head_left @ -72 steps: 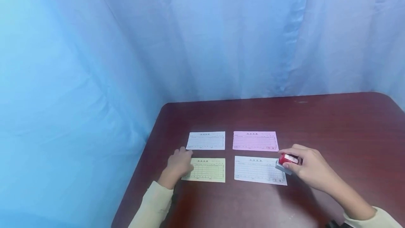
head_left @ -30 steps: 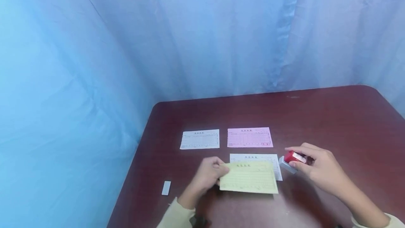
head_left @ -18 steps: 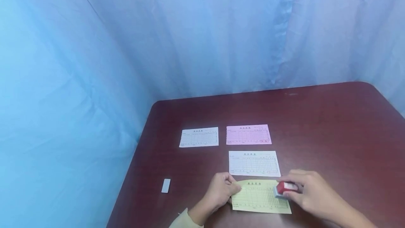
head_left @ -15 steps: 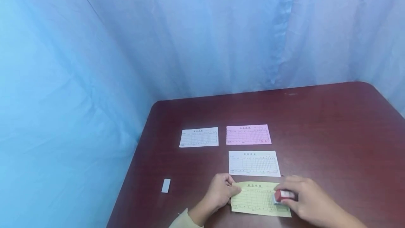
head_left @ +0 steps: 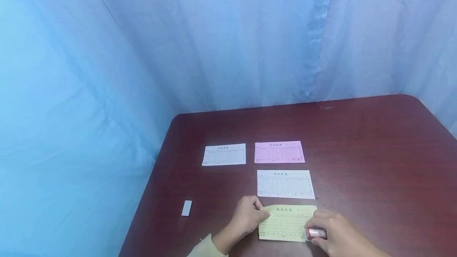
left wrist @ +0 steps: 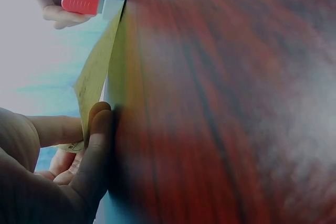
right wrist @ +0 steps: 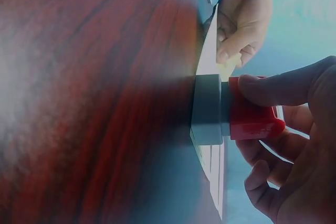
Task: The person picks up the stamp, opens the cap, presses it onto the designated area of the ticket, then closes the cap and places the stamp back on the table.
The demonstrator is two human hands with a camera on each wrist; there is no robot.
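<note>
A yellow form slip (head_left: 282, 223) lies at the near side of the table in the head view. My left hand (head_left: 246, 215) pinches its left edge between thumb and fingers; in the left wrist view that edge of the slip (left wrist: 97, 72) is lifted off the table. With my right hand (head_left: 333, 233) I grip a self-inking stamp (head_left: 315, 233) by its red top, over the slip's lower right corner. The right wrist view shows the stamp's grey base (right wrist: 206, 109) down against the slip. What lies under the base is hidden.
Behind the yellow slip lies a white slip (head_left: 285, 184). Farther back are a pink slip (head_left: 279, 152) with a red mark and another white slip (head_left: 224, 154). A small pale rectangular piece (head_left: 186, 208) lies at the left. Blue curtains (head_left: 250, 39) hang beyond the dark red table (head_left: 375, 142).
My left hand has brought the yellow slip from the left to the near middle, uncovering the small pale piece. My right hand has moved the stamp from beside the white slip onto the yellow slip's corner.
</note>
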